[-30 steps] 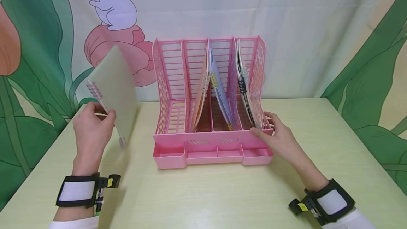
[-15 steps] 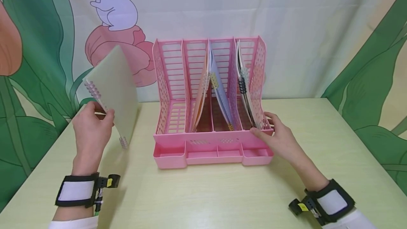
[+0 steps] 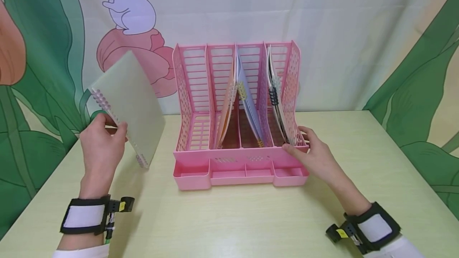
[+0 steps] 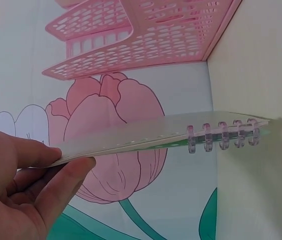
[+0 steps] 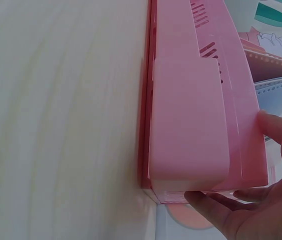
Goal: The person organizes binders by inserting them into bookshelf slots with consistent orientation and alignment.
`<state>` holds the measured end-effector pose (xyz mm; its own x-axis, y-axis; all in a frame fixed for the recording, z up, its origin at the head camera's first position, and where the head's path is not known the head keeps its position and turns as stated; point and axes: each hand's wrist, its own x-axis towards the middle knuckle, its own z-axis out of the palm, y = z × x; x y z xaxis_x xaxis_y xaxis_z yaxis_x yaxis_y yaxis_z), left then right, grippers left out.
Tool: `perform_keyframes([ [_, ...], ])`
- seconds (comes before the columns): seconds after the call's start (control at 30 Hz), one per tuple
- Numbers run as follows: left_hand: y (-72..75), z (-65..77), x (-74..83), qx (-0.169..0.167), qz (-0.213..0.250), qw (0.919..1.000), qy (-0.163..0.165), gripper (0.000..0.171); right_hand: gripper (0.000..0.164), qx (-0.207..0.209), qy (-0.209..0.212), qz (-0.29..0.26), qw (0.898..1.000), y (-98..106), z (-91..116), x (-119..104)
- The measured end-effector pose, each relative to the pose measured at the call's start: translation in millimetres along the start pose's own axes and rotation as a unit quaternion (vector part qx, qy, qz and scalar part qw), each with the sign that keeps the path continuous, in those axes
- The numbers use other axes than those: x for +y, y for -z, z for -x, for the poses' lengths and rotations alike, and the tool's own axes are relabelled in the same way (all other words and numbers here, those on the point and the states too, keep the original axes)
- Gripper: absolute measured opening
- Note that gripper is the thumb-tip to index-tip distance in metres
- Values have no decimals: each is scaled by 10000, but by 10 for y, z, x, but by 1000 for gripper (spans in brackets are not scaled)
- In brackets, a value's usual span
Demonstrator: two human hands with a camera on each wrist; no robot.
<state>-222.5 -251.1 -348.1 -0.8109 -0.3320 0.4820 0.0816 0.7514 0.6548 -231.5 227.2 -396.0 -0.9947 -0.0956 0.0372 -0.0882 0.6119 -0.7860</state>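
My left hand [image 3: 104, 142] pinches a pale green loose-leaf notebook [image 3: 134, 98] by its spine edge, between thumb and fingers. The notebook stands tilted at the left, with lilac rings [image 4: 223, 135] near both ends of its spine. Its low end is close to the tabletop; whether it touches, I cannot tell. My right hand [image 3: 312, 150] grips the front right corner of a pink desk file rack [image 3: 229, 154], thumb on the front wall and fingers around the side. In the rack lean an orange notebook [image 3: 226, 114], a blue one [image 3: 248, 106] and a black-ringed one [image 3: 275, 98].
The rack has upright dividers and small trays [image 3: 258, 176] along its front. It stands on a pale wooden table [image 3: 229, 222], before a printed curtain [image 3: 340, 51]. A strapped wrist camera [image 3: 123, 205] sits on my left wrist, another [image 3: 337, 233] on my right.
The pale green notebook has turned so that more of its cover faces me, its upper ringed end swinging left. My left hand has shifted slightly left. My right hand and the rack stay put.
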Motion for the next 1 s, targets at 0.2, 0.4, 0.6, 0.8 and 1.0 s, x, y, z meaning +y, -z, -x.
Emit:
perform_keyframes([
  [0.2, 14, 12, 9, 84, 13, 9999, -141, 26, 93, -11, 6, 24, 10000, -8, 1, -6],
  [0.4, 42, 35, 57, 132, 46, 9997, -211, 25, 93, -12, 32, 36, 10000, -13, 9, -12],
  [0.6, 86, 62, 135, 147, 192, 9994, -263, 25, 92, 0, 23, 13, 10000, -11, 13, -23],
  [0.8, 124, 80, 202, 172, 285, 9990, -312, 27, 94, -16, 30, -10, 10000, -7, 17, -31],
  [1.0, 154, 92, 267, 193, 358, 9985, -361, 29, 94, -15, 12, -40, 10000, -5, 0, -7],
])
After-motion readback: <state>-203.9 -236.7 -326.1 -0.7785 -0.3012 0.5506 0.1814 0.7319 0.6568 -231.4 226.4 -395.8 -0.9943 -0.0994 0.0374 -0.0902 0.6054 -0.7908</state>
